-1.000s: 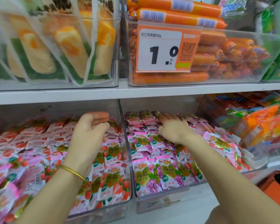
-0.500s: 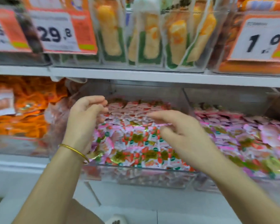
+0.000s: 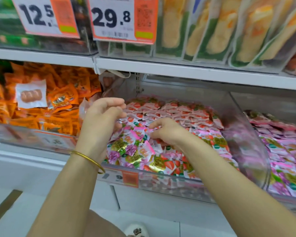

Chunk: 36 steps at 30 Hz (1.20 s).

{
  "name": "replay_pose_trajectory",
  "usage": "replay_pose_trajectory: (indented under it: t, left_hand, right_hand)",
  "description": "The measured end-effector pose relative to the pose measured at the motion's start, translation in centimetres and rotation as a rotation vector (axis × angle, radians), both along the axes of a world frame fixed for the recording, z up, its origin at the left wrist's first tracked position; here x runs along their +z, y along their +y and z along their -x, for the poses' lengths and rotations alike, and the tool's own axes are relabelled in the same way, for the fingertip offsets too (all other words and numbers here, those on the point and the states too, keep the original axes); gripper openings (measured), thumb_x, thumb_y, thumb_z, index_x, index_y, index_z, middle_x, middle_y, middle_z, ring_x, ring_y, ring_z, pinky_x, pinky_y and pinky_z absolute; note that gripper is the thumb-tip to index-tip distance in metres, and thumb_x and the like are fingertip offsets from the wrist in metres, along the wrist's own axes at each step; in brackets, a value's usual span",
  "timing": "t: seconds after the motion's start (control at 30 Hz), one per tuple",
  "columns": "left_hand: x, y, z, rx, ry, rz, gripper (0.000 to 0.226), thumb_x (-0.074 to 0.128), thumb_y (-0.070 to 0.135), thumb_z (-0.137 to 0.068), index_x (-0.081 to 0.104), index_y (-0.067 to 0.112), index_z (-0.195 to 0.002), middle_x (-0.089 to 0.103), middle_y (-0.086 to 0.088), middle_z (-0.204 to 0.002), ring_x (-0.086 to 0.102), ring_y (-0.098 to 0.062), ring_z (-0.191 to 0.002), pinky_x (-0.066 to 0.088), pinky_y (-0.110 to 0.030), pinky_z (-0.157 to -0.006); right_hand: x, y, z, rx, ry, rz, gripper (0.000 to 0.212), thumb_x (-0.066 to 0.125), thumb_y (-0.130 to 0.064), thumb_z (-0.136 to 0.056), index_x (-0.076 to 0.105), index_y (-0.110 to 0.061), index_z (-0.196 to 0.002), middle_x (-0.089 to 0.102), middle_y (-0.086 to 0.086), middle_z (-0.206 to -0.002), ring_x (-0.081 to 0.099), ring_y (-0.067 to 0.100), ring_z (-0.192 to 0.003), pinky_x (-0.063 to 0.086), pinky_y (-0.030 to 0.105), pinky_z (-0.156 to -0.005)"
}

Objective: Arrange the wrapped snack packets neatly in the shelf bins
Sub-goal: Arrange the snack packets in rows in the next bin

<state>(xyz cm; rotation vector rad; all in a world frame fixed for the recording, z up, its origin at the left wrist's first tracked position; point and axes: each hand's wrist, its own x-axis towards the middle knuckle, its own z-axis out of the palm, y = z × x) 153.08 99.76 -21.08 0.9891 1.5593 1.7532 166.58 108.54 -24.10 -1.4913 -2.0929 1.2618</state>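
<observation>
1. Head view is showing the clear bin [image 3: 243, 134] on the lower shelf, with strawberry snack packets [image 3: 171, 110] lying heaped inside it.
2. The left hand [image 3: 101, 120] is hovering over the bin's left edge. Its fingers are curving loosely toward the thumb with a gap, holding nothing visible. A gold bangle [image 3: 87, 158] is sitting on its wrist.
3. The right hand [image 3: 167, 132] is reaching into the bin's middle, fingers bending down onto the packets; whether it is pinching one cannot be told.
4. Orange packets [image 3: 58, 103] are filling the space left of the bin, and a 29.8 price tag [image 3: 123, 19] is hanging above it.
</observation>
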Motion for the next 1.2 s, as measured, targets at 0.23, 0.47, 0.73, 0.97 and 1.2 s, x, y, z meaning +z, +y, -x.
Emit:
replay_pose_trajectory:
  t: [0.23,0.47,0.73,0.97,1.2]
  left_hand:
    - [0.0,0.1,-0.5,-0.059,0.068,0.038,0.02,0.048,0.006,-0.093,0.061,0.021,-0.091,0.065,0.001,-0.093,0.061,-0.01,-0.079,0.045,-0.021,-0.058]
    - [-0.1,0.2,-1.3,-0.1,0.116,0.05,0.023,0.048,0.005,-0.092,0.06,0.024,-0.087,0.064,0.002,-0.091,0.061,-0.011,-0.081,0.045,-0.022,-0.06]
    - [0.0,0.5,-2.8,-0.161,0.147,0.061,0.025,0.048,0.002,-0.091,0.06,0.024,-0.088,0.065,0.0,-0.092,0.062,-0.012,-0.083,0.046,-0.024,-0.063]
    - [0.1,0.7,-3.2,-0.159,0.129,0.057,0.024,0.048,0.001,-0.091,0.06,0.021,-0.089,0.064,0.0,-0.09,0.061,-0.013,-0.079,0.048,-0.025,-0.063]
    - [0.1,0.8,-3.3,-0.16,0.13,0.056,0.024,0.049,0.001,-0.09,0.06,0.022,-0.088,0.064,0.002,-0.092,0.061,-0.008,-0.078,0.047,-0.024,-0.062]
  right_hand:
    - [0.2,1.2,-2.1,-0.102,0.062,0.157,0.025,0.059,0.005,-0.085,0.049,-0.012,-0.101,0.051,0.007,-0.074,0.052,0.014,-0.052,0.051,0.024,-0.051]
    - [0.6,1.0,-5.0,-0.12,0.045,-0.003,0.041,0.053,0.006,-0.088,0.049,-0.011,-0.125,0.044,0.0,-0.076,0.055,0.018,-0.066,0.058,0.034,-0.066]
    - [0.9,-1.0,-6.5,-0.128,0.167,-0.576,0.007,0.066,-0.006,-0.081,0.063,-0.012,-0.081,0.062,-0.009,-0.075,0.059,-0.005,-0.07,0.046,0.013,-0.063]
    - [0.0,-1.3,-6.8,0.217,-0.361,-0.526,0.049,0.05,0.01,-0.078,0.066,-0.017,-0.116,0.061,0.004,-0.121,0.054,0.022,-0.112,0.047,0.032,-0.092]
    - [-0.2,0.1,-4.9,0.339,-0.491,-0.462,0.068,0.067,-0.029,-0.084,0.034,-0.023,-0.143,0.041,0.001,-0.145,0.038,0.024,-0.131,0.037,0.037,-0.105]
